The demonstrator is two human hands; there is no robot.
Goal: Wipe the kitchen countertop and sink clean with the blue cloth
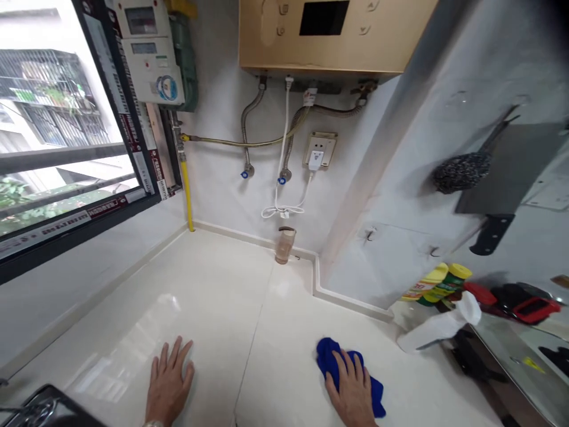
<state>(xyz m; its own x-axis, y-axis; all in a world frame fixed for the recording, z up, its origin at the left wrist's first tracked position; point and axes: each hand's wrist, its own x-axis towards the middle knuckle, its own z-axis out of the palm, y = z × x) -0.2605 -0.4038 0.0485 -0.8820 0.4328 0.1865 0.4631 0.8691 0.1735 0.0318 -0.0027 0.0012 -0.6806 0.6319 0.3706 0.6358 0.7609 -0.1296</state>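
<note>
My right hand is over a crumpled dark blue cloth, holding it against the white countertop. Parts of the cloth stick out past the fingers to the left and right; the rest is hidden under the hand. To the left, my left hand lies palm down on the same counter, fingers spread and nothing in them. A thin seam runs across the counter between the two hands. Farther back, a brownish see-through cup stands by the wall.
A white bottle stands right of the cloth beside a gas stove. Behind are yellow and green containers. A cleaver and scrubber hang at right. A water heater is overhead; a black-rimmed sink is lower left.
</note>
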